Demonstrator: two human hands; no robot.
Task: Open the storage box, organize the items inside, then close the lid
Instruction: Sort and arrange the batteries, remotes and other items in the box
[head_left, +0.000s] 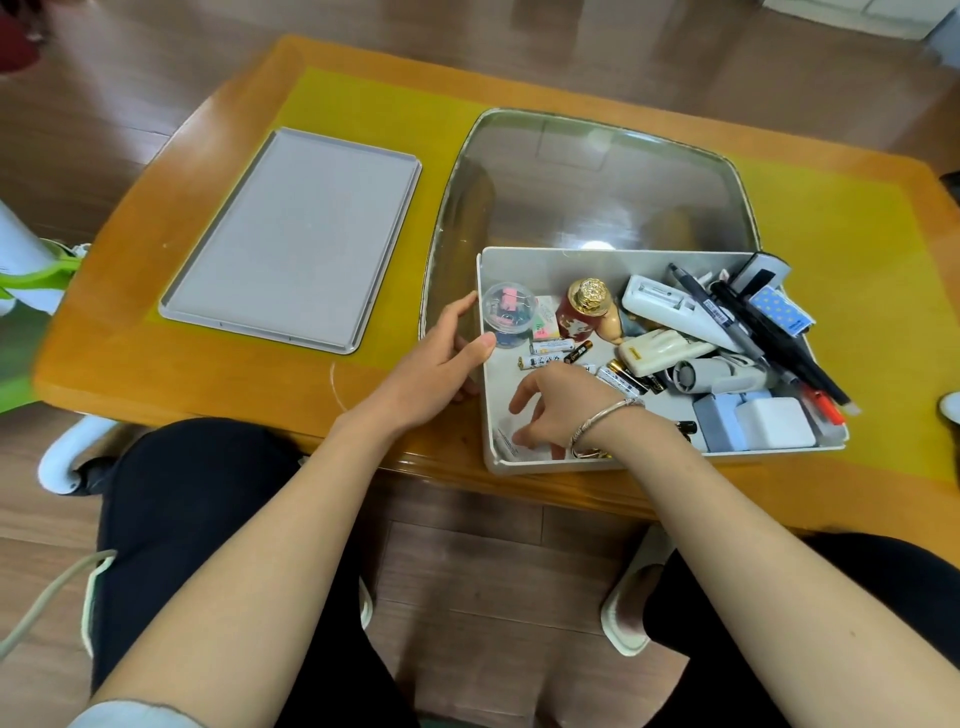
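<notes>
Your storage box (519, 462) sits open at the near right edge of the worktop (156, 374), its near wall almost at the lip. Your left hand (441, 364) clasps the box's left wall, thumb hooked over the rim. Your right hand (550, 410) reaches down inside, fingers loosely curled over the bare floor at the near-left corner; whether they pinch anything I cannot tell.

The main risk, as I judge it: a push towards you could slide the box off the edge, so keep that left hand firm. Loose batteries (553, 353) may roll under your wrist, and the tall gold-capped bottle (584, 312) could topple if brushed.

Inside, a clear tub of clips (506, 319) stands in the far-left corner; pens (748, 332), a small fan (701, 376) and white and grey blocks (753, 428) pile up on the right. The grey lid (291, 239) lies flat, well apart to the left.
</notes>
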